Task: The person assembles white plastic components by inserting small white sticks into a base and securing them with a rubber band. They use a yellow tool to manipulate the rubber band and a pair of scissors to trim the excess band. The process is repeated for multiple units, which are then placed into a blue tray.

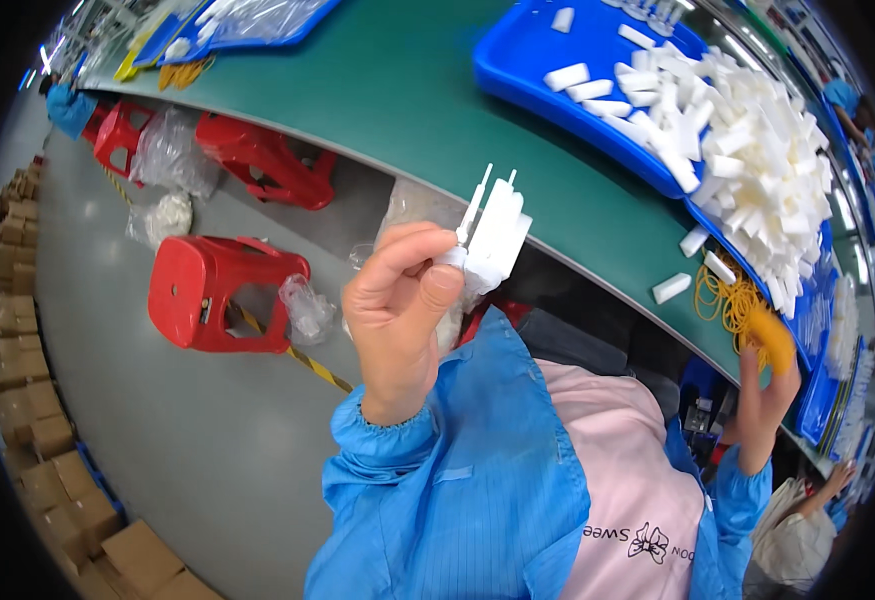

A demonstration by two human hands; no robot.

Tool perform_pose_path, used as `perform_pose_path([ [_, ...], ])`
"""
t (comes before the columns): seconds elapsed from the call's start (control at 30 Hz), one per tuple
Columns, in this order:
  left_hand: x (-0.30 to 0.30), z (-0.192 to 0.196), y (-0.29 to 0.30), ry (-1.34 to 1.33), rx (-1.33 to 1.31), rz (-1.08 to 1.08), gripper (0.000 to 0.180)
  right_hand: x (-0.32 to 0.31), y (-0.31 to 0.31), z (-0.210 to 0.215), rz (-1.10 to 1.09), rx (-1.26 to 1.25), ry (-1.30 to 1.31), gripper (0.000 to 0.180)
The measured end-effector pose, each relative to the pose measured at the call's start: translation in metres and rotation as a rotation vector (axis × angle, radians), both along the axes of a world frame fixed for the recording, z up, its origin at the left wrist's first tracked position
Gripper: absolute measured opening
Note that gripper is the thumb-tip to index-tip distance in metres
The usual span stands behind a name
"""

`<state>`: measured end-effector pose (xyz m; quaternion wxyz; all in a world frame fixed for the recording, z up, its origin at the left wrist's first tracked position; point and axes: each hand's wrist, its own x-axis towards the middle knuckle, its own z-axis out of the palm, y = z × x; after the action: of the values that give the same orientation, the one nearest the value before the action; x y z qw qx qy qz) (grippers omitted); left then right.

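While the left hand (397,310) pinches it, the white plastic part (492,235) shows two thin prongs.

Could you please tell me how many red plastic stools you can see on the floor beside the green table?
3. One stool lies nearest, left of the raised left hand; another sits by the table edge; a third is farther left. Others may be hidden under the table.
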<state>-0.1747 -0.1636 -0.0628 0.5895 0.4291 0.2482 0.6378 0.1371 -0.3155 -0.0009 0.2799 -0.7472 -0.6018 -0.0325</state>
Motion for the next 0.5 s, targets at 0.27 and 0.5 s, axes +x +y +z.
perform_pose_path([
  [0.27, -0.03, -0.018, -0.003, 0.061, -0.069, 0.166, 0.025, 0.011, 0.06, -0.022, 0.019, -0.137, -0.375, 0.032],
  [0.5, 0.019, 0.017, 0.016, 0.119, 0.01, -0.003, 0.027, 0.025, 0.067, -0.022, 0.076, -0.165, -0.266, 0.022],
])
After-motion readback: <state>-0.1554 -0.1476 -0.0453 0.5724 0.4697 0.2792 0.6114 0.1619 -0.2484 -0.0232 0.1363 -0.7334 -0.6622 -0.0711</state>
